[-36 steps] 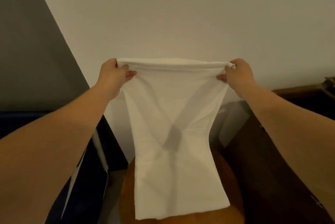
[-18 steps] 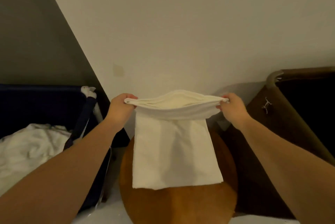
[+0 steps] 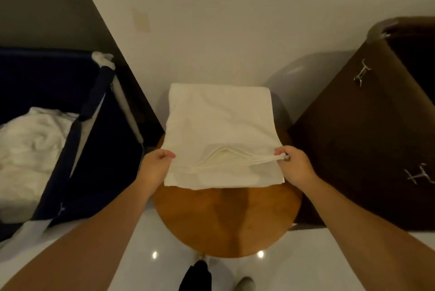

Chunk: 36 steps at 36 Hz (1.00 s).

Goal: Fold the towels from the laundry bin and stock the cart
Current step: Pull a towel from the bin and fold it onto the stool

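Observation:
A white towel lies spread over the far half of a round wooden table. My left hand pinches the towel's near left corner. My right hand pinches the near right corner, where several layered edges bunch together. The near edge is lifted slightly off the lower layer. A dark blue laundry bin at the left holds a heap of unfolded white towels.
A tall brown cart or hamper with metal clips stands at the right, touching the table. A pale wall runs behind the table. The floor below is white and glossy. A dark shoe shows at the bottom.
The towel hung in the air from both hands a second ago. Both hands have come down and toward me, laying it on the round table. The view has tilted downward.

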Tool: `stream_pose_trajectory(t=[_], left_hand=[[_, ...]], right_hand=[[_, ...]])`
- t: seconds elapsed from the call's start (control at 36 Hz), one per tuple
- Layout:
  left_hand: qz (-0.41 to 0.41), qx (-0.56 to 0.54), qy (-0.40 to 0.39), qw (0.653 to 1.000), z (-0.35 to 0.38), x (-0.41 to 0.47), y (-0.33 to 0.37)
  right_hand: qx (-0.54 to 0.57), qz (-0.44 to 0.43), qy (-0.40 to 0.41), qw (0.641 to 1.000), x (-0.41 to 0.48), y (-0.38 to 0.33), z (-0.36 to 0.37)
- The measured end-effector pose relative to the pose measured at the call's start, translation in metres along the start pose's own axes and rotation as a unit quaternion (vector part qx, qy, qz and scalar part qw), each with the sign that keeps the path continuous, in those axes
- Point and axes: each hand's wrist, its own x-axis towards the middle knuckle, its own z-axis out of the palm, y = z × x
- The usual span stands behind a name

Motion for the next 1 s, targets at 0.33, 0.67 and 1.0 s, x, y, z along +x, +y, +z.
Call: stream_pose_trajectory(t=[0.33,0.67,1.0], left_hand=[[0.289,0.379,0.028,0.879,0.033,0.036,-0.039],[0.247,0.525,-0.137,0.803,0.085,0.096,-0.066],[0.375,0.490,0.010,0.787,0.081,0.182,0.055]], right_hand=[[-0.246,-0.016,-0.008,0.969,0.020,0.005,0.050],[-0.408,-0.162,-0.109,0.892,0.065,0.027,0.128],[-0.383,-0.197,-0.015,0.902,0.158,-0.072,0.128]])
